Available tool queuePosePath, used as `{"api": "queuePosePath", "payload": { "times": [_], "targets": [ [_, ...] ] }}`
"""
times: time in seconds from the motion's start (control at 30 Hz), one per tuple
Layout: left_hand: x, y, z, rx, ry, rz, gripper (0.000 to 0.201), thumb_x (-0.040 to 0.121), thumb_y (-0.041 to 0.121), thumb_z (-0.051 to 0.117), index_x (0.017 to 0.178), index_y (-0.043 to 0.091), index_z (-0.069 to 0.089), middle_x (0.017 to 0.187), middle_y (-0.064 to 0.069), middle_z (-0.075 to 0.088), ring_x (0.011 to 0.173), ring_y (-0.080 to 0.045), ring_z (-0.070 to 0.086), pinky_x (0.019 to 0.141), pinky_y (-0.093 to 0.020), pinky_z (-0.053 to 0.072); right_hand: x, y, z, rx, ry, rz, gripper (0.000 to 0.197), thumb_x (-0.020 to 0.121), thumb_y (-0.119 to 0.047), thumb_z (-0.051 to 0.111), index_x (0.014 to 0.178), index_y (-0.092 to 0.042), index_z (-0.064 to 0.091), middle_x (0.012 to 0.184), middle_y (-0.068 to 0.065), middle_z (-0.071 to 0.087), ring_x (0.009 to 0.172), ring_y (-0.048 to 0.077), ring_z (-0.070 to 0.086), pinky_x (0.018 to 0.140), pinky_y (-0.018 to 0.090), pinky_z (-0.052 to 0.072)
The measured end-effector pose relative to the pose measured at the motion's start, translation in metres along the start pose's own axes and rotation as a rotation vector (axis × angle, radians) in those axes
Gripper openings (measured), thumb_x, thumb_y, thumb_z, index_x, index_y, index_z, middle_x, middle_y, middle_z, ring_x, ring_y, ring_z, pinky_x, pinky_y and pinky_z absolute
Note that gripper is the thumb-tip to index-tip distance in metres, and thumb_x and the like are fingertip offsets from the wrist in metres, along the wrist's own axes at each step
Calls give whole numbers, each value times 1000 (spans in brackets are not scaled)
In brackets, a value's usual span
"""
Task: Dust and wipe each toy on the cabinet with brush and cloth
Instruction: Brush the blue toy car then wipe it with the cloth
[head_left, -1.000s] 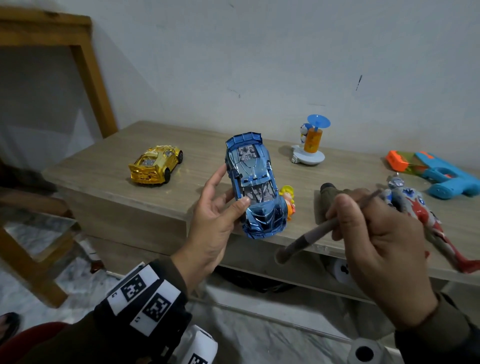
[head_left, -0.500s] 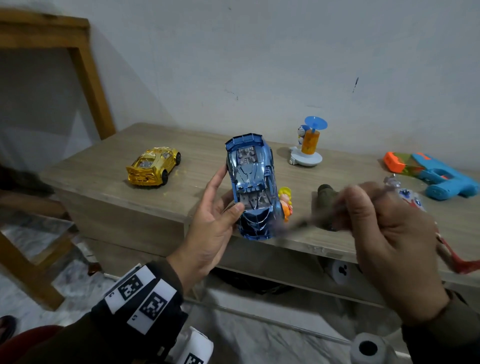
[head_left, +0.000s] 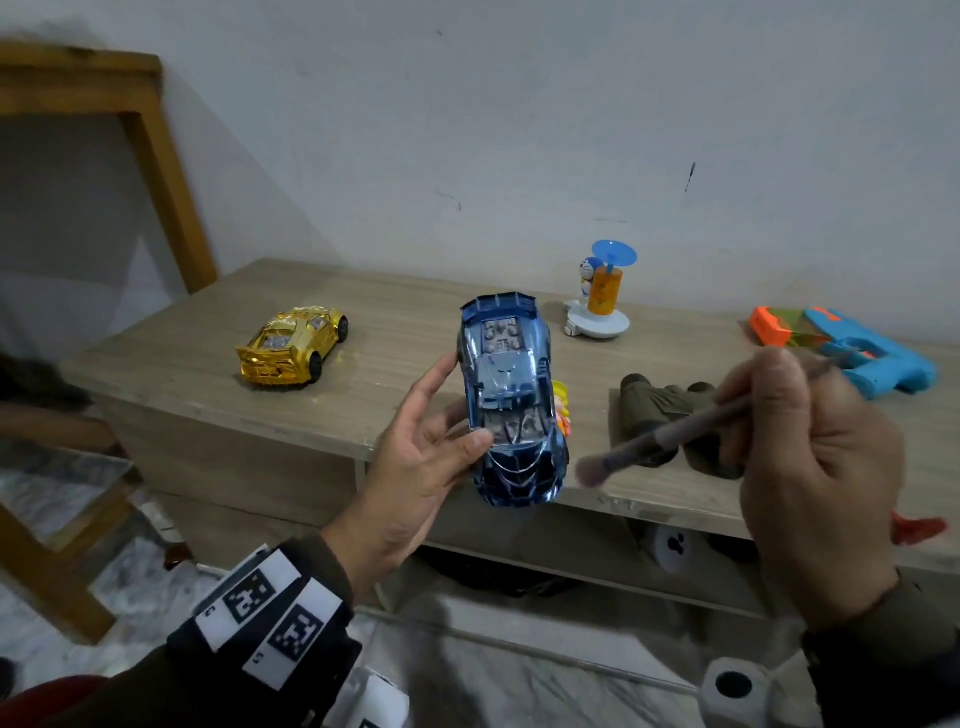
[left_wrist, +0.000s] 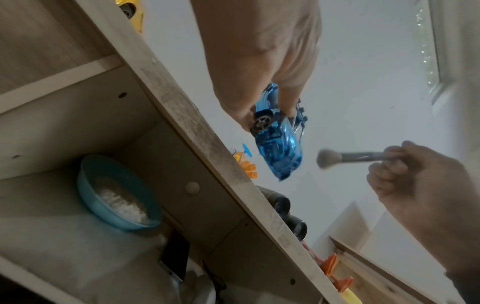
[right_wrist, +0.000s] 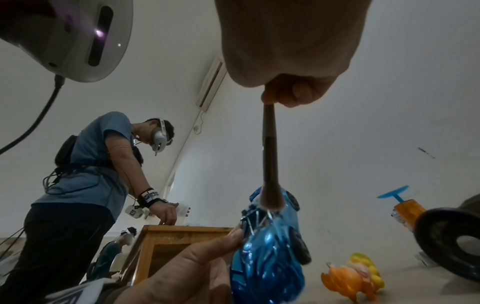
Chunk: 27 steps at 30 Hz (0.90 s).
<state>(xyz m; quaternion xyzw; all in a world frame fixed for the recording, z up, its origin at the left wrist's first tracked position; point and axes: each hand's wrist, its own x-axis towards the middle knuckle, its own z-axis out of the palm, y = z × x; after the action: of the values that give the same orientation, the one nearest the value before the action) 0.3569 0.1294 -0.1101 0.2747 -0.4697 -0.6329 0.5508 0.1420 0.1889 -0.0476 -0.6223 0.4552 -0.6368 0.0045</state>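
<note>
A shiny blue toy car (head_left: 506, 400) is held up above the cabinet's front edge by my left hand (head_left: 431, 447), thumb on its roof and fingers behind it. My right hand (head_left: 810, 467) grips a grey brush (head_left: 670, 434) by the handle. The brush's soft head (head_left: 589, 470) hangs just right of the car's nose, a small gap apart. In the left wrist view the blue car (left_wrist: 278, 142) and brush head (left_wrist: 328, 158) sit side by side. The right wrist view looks down the brush (right_wrist: 270, 156) onto the car (right_wrist: 270, 246).
On the wooden cabinet top (head_left: 405, 332) stand a gold car (head_left: 291, 345), a blue-topped orange figure toy (head_left: 602, 296), dark binoculars (head_left: 660, 410), a small yellow-orange doll (head_left: 562, 410) and a blue-orange toy gun (head_left: 852, 348). A wooden chair (head_left: 104, 208) is left. Another person (right_wrist: 98, 185) stands nearby.
The brush swept up to the car's nose half a second ago and now has swung back right, off the car. My left hand keeps the car steady.
</note>
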Motion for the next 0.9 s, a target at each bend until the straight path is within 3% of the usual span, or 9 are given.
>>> {"api": "queuePosePath", "payload": {
  "times": [0.1, 0.2, 0.37, 0.5, 0.57, 0.63, 0.77, 0.83, 0.9],
  "targets": [
    [-1, 0, 5, 175, 77, 111, 74, 64, 0, 74, 125, 34, 51, 108, -4, 71, 101, -22, 68, 81, -30, 56, -2, -8, 0, 54, 41, -96, 33, 99, -32, 32, 84, -16, 57, 58, -1, 53, 53, 4, 53, 52, 14, 39],
    [-5, -2, 13, 310, 118, 205, 70, 65, -11, 74, 117, 31, 56, 94, 3, 72, 88, -11, 70, 73, -21, 55, -6, -14, 6, 79, -79, -134, 25, 97, -27, 36, 94, -21, 60, 65, -8, 61, 59, 1, 57, 56, 11, 42],
    [-9, -1, 16, 395, 130, 273, 69, 63, -7, 78, 111, 38, 58, 97, 3, 68, 86, -9, 70, 75, -19, 54, -9, -21, 6, -18, -158, -196, 36, 96, -24, 35, 73, -13, 61, 59, -6, 58, 57, 4, 55, 52, 17, 41],
    [-10, 1, 15, 413, 131, 280, 69, 64, -7, 78, 112, 37, 58, 95, 3, 68, 88, -13, 70, 77, -24, 56, -7, -25, 8, 2, -147, -222, 27, 96, -25, 37, 92, -17, 61, 72, -16, 60, 70, -9, 57, 63, 5, 40],
    [-11, -1, 14, 438, 132, 284, 69, 63, -5, 79, 112, 40, 58, 94, 4, 69, 89, -13, 69, 78, -25, 56, -7, -22, 11, -35, -208, -200, 30, 95, -29, 37, 87, -19, 64, 75, -12, 64, 69, -6, 59, 60, 9, 43],
    [-11, -2, 14, 474, 136, 287, 70, 63, -1, 81, 109, 46, 58, 93, 10, 70, 88, -10, 69, 78, -23, 56, -9, -20, 10, -42, -232, -186, 36, 95, -29, 36, 74, -16, 63, 63, -8, 61, 60, 2, 57, 53, 18, 43],
    [-15, -1, 18, 557, 133, 336, 69, 64, 3, 81, 113, 44, 56, 99, 12, 68, 89, -4, 68, 77, -20, 55, -7, -25, 6, -44, -155, -239, 30, 96, -26, 36, 84, -18, 62, 73, -11, 62, 67, -5, 56, 60, 8, 41],
    [-16, 0, 21, 593, 133, 365, 70, 65, -1, 80, 114, 43, 56, 102, 12, 66, 89, -1, 68, 75, -15, 54, -6, -26, 8, -68, -205, -250, 28, 96, -28, 38, 90, -20, 64, 80, -14, 63, 73, -7, 57, 65, 7, 43],
    [-17, -1, 23, 602, 128, 374, 70, 64, -2, 79, 113, 43, 56, 103, 12, 66, 89, -1, 68, 73, -15, 54, -8, -25, 12, -78, -306, -229, 33, 94, -29, 39, 83, -17, 67, 74, -11, 64, 71, -2, 60, 62, 10, 46]
  ]
}}
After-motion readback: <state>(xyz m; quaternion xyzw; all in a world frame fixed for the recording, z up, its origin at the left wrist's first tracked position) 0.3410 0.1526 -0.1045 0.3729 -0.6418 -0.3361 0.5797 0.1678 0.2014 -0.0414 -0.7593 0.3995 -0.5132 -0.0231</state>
